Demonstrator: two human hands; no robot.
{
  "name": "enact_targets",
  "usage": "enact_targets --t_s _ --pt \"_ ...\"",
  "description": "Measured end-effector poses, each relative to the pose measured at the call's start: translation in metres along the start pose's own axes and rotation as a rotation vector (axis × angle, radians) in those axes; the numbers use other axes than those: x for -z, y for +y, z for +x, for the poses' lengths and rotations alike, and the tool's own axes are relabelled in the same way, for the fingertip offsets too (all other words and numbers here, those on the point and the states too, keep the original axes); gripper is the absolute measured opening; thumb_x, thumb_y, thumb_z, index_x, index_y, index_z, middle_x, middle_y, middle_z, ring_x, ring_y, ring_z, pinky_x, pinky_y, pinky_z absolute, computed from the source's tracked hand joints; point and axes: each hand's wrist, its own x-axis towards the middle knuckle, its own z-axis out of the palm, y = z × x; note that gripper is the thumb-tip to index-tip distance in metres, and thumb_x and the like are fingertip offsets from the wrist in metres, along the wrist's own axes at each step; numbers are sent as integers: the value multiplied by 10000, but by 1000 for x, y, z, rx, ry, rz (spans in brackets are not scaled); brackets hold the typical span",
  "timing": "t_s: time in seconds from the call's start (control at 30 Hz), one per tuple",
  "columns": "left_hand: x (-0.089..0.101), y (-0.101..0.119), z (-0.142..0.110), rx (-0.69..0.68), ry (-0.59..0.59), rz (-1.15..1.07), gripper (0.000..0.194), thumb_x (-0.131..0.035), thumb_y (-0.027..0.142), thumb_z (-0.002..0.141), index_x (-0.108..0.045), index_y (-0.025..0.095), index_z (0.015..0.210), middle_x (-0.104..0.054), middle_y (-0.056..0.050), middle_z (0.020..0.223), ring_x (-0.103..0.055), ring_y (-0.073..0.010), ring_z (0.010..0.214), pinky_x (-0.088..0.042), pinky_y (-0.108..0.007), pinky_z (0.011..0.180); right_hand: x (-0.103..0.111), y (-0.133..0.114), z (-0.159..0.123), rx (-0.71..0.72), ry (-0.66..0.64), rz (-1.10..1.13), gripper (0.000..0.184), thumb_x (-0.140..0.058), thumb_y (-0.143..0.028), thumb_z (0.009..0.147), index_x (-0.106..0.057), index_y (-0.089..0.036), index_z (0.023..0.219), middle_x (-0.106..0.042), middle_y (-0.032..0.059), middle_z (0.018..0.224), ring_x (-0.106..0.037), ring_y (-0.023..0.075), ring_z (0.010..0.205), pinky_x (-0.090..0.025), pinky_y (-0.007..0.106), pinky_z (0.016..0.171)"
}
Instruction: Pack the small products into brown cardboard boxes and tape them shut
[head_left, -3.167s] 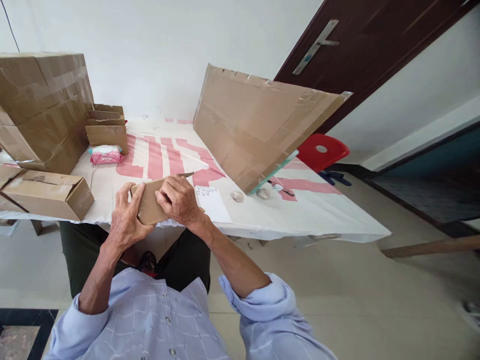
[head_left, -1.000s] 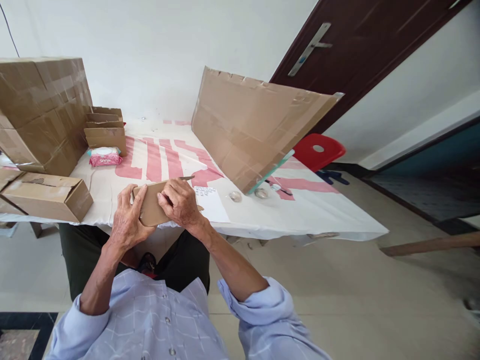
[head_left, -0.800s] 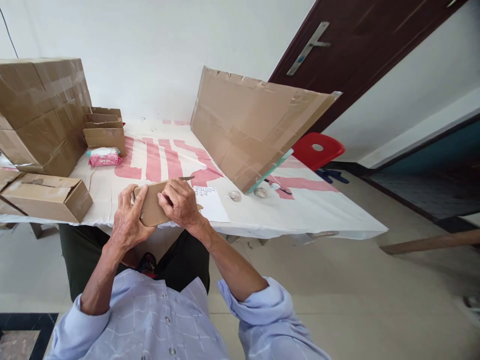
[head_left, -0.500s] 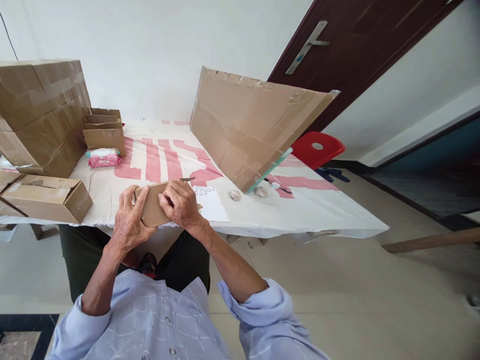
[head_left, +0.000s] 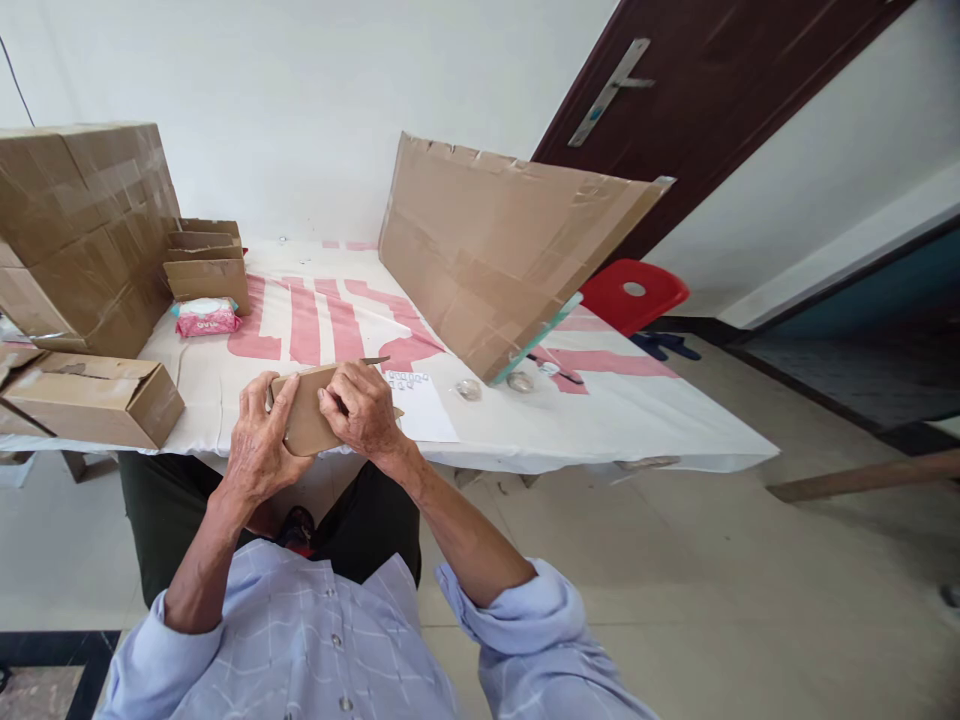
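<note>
My left hand [head_left: 259, 430] grips the left end of a small brown cardboard piece [head_left: 309, 418], thumb on its face and fingers behind. Curled over the right end of the cardboard is my right hand [head_left: 364, 408], its fingers closed. A thin, dark pointed blade of what looks like a knife [head_left: 376, 360] sticks out past the top of that hand; its handle is hidden. A white sheet with small printed drawings [head_left: 424, 405] lies on the table just right of my right hand.
A large cardboard panel [head_left: 487, 250] leans up behind the sheet, near two clear round items [head_left: 469, 389]. Cardboard boxes [head_left: 97, 395] and a pink wipes pack [head_left: 208, 318] stand left on the cloth-covered table [head_left: 637, 420]. A red chair [head_left: 634, 298] is behind.
Both hands keep their hold on the cardboard, with hardly any movement. The view has shifted very slightly.
</note>
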Motion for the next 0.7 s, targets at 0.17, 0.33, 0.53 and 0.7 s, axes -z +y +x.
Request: enact_targets --t_s 0.17,0.33,0.53,0.7 --pt "0 1 0 5 -8 -9 1052 -820 218 703 -379 237 1658 -428 -223 1563 -490 -447 1429 -557 -589 1087 1 -1 0 -2 20 -8 278 -581 -174 1020 -519 -262 764 -591 53 786 -527 250 814 -403 388 769" --pt "-2 2 1 -10 12 4 1016 -802 212 709 -403 216 1644 -440 -226 1547 -506 -441 1403 -570 -573 1068 0 -1 -1 22 65 -14 281 -573 -159 1015 -504 -264 764 -589 47 776 -532 245 802 -405 384 761" --pt "-2 2 1 -3 0 -1 1015 -801 211 707 -411 229 1644 -444 -222 1550 -498 -447 1419 -560 -585 1083 -1 0 -3 11 50 -20 285 -563 -179 1024 -511 -262 756 -577 49 777 -513 247 806 -405 392 762" --pt "-1 3 1 -18 1 16 1025 -811 225 713 -393 217 1649 -443 -228 1553 -504 -446 1420 -546 -595 1105 -1 0 -3 11 58 -36 281 -560 -180 1027 -517 -259 761 -580 49 782 -522 244 810 -414 391 774"
